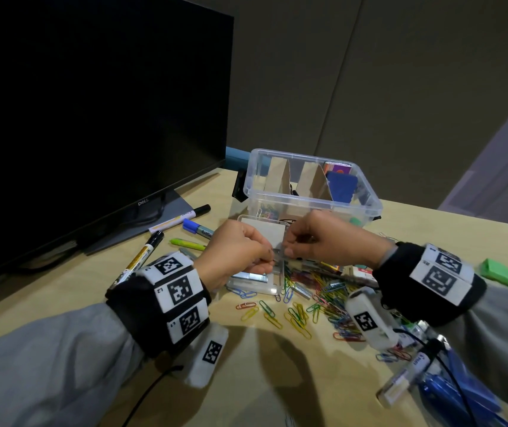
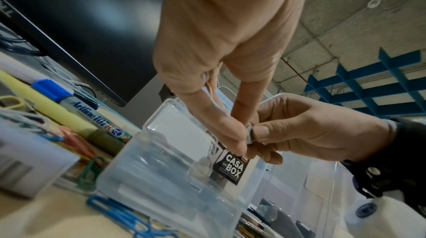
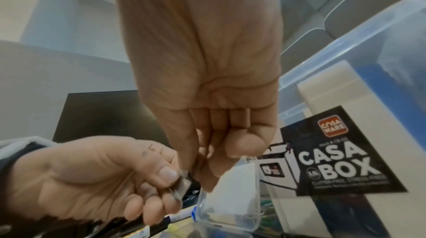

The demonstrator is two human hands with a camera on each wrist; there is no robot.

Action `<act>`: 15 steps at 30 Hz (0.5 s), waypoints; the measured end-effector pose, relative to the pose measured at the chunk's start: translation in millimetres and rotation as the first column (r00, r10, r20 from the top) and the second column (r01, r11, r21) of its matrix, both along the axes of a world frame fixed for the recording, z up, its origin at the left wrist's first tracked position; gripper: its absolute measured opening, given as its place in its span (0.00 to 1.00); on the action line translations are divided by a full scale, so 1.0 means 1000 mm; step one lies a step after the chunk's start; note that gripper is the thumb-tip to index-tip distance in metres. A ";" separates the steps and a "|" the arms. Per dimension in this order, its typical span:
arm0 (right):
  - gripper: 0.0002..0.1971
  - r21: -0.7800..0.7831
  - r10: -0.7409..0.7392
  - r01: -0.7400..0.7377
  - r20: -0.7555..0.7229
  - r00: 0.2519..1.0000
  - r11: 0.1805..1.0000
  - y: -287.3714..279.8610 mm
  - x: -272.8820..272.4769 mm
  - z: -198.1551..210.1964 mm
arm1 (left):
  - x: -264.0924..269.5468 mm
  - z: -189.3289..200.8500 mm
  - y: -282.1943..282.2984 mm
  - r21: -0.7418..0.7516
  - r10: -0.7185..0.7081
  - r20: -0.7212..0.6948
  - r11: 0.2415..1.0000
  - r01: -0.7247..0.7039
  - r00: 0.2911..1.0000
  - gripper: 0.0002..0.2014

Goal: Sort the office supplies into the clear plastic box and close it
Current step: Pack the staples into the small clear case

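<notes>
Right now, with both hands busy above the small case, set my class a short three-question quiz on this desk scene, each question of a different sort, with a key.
1. True or false: the clear plastic box has its lid on.
2. Multiple choice: what do the left hand and right hand pinch between them? A) a green eraser B) a small silvery strip C) a black marker
3. Fill in: the loose coloured paper clips lie on the ____, near the small clear case.

Key: 1 false, its top is open; 2 B, probably staples, though too blurred to be sure; 3 desk.
</notes>
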State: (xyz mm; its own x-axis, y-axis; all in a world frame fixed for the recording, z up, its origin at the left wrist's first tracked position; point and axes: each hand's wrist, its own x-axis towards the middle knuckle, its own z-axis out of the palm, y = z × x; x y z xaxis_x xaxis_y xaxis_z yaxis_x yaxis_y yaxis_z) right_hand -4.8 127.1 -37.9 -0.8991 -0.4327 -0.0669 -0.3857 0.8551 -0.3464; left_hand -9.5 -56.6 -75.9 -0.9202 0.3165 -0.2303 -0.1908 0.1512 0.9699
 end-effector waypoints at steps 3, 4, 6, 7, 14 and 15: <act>0.06 0.022 -0.011 0.010 0.014 1.000 1.000 0.000 0.001 -0.001 | 0.001 0.001 0.002 -0.018 -0.016 0.004 1.000 0.016 1.000 0.06; 0.06 0.019 -0.010 0.009 0.017 1.000 1.000 -0.001 0.002 -0.001 | 0.002 0.001 0.002 -0.025 -0.016 0.004 1.000 0.016 1.000 0.07; 0.06 0.010 -0.008 0.008 0.017 1.000 1.000 -0.001 0.003 0.001 | 0.002 0.001 0.002 -0.036 -0.003 0.001 0.999 0.003 1.000 0.07; 0.06 0.007 -0.006 0.006 0.018 1.000 1.000 -0.001 0.003 0.001 | 0.002 0.001 0.003 -0.045 0.006 -0.004 0.999 -0.006 1.000 0.06; 0.06 0.041 -0.017 0.019 -0.041 0.999 0.999 -0.005 0.001 0.000 | 0.003 0.003 0.004 -0.015 0.021 -0.016 1.000 -0.021 1.000 0.05; 0.06 0.040 -0.021 0.023 -0.043 0.999 0.999 -0.005 0.001 -0.001 | 0.003 0.004 0.004 -0.002 0.026 -0.011 1.000 -0.026 1.000 0.04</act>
State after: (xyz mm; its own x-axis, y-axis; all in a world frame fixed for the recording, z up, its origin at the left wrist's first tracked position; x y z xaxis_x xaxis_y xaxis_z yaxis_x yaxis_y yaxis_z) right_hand -3.9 122.0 -39.0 -0.9107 -0.4105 -0.0452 -0.3805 0.8765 -0.2950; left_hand -6.5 -52.8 -71.9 -0.9307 0.2918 -0.2205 -0.1836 0.1487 0.9717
